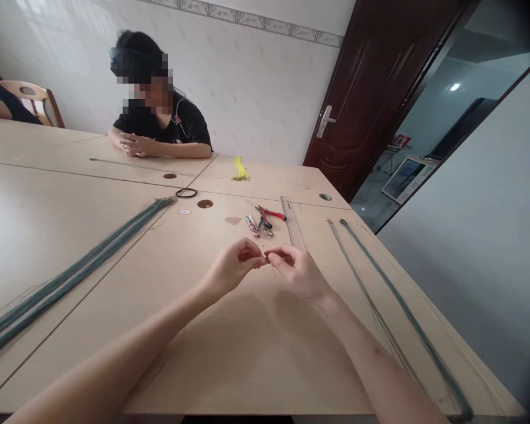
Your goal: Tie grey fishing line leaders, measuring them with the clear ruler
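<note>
- Strand [273,270], thin and hard to make out, sits pinched where both sets of fingers [258,263] meet, just above the counter [229,353].
- Left hand [232,268] has thumb and forefinger clenched on it; right hand [298,272] grasps it likewise, tips almost touching.
- Just beyond the fingers lie scissors [252,225], red-handled pliers [270,214] and a ruler [292,222].
- Teal wire bundles [70,277] run well off to either side.

Head view, downward over table [115,330]
</note>
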Demonstrator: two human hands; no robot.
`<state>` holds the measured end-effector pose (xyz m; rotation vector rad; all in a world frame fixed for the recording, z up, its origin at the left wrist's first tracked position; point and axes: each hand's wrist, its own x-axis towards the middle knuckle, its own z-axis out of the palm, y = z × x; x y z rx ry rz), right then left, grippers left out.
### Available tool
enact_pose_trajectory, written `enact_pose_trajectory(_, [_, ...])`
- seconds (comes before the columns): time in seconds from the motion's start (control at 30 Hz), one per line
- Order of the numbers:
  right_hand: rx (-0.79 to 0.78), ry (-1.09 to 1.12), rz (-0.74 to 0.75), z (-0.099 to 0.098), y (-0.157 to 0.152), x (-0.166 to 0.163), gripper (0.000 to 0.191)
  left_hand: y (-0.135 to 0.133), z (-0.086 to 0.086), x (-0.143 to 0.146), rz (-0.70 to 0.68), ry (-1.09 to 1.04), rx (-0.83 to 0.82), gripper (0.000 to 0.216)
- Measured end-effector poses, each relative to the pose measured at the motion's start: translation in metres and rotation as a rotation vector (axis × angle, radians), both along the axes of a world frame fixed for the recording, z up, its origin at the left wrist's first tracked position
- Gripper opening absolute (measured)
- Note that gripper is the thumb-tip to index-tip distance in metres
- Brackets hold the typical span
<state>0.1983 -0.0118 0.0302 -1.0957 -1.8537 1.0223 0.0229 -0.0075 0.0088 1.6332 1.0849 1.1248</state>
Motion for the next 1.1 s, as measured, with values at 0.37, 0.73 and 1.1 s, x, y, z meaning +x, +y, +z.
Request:
enact_pose_trajectory(0.37, [-0.141,0.197,0.019,0.0,-0.01,0.0,0.024,-0.009,0.013,-0.004,-0.016,0.054,0.103,0.008])
enact_pose_trajectory(0.73, [-0.141,0.212,-0.073,0.001,-0.015,-0.002,0.015,-0.009,0.015,-0.002,-0.076,-0.127,0.028,0.013])
enact_pose_trajectory(1.1, [-0.172,0.341,-0.181,-0.003,-0.017,-0.009,0.022,-0.018,0.017,0.008,-0.162,-0.192,-0.083,0.012])
